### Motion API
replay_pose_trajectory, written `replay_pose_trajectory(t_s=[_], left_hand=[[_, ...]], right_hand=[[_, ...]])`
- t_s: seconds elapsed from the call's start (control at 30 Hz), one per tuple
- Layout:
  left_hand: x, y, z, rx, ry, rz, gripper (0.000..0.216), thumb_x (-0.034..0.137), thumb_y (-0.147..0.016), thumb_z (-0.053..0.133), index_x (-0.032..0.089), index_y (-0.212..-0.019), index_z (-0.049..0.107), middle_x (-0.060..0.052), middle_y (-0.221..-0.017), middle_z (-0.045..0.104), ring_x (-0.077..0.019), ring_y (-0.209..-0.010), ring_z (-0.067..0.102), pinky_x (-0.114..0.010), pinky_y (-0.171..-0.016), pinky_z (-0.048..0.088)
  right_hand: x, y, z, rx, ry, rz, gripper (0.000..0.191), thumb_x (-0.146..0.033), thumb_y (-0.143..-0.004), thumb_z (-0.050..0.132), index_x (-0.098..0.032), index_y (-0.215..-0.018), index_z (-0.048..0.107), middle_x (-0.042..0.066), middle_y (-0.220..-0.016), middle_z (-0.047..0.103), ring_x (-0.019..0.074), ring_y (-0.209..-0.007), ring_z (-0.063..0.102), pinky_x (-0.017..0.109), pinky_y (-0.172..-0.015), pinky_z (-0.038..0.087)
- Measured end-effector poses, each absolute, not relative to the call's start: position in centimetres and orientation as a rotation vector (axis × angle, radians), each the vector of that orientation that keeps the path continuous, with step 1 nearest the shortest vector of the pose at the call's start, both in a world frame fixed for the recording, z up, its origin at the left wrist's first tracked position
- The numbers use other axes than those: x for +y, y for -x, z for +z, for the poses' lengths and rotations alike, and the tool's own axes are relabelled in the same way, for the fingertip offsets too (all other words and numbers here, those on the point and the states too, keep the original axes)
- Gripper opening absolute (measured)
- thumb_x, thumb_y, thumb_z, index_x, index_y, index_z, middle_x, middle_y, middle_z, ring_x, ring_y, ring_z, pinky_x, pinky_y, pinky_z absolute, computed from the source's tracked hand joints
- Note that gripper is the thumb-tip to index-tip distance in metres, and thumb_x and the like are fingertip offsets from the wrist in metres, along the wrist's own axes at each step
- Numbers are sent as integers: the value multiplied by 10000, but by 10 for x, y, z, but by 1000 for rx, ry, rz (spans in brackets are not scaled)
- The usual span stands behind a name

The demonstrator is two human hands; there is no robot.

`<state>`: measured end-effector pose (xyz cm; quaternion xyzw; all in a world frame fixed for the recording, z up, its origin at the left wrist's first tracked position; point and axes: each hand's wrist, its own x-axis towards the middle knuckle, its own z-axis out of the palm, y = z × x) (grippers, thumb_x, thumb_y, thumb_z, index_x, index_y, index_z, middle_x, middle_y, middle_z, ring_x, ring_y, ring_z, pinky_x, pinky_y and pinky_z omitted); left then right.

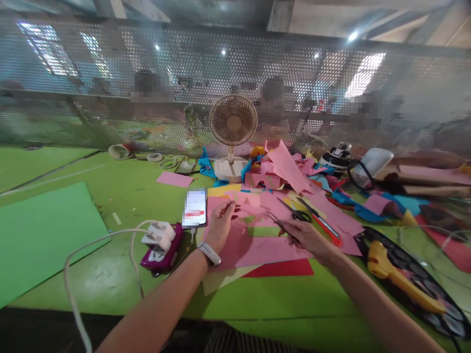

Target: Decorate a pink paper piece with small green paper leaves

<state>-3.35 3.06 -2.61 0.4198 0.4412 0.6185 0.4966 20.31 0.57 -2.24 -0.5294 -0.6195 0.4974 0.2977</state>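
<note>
My left hand [221, 223] rests on a large pink paper sheet [253, 245] and pinches a small pink paper piece at its fingertips. It wears a white wrist band [209, 253]. My right hand [305, 237] grips a pair of scissors [276, 221] whose blades point left toward the left hand, over the pink sheet. A second pair of black-handled scissors [296, 211] lies just beyond the right hand. A red-handled tool [326, 225] lies beside it.
A phone [194, 208] stands left of my left hand, near a purple power strip [164, 252] with white plugs. A small fan [233, 122] and a heap of coloured paper scraps [287, 169] sit behind. A yellow glue gun [395, 275] lies right; a green sheet [40, 235] left.
</note>
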Motion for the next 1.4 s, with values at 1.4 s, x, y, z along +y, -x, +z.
replay_pose_trajectory(t_s=[1.4], left_hand=[[10, 18, -15, 1005, -1233, 1134, 238, 374, -756, 569, 173, -847, 657, -65, -819, 656, -175, -787, 596, -276, -684, 457]], right_hand=[[-18, -193, -10, -2359, 1209, -433, 358, -113, -887, 347, -172, -1174, 554, 69, -864, 626, 152, -785, 557, 248, -603, 417]])
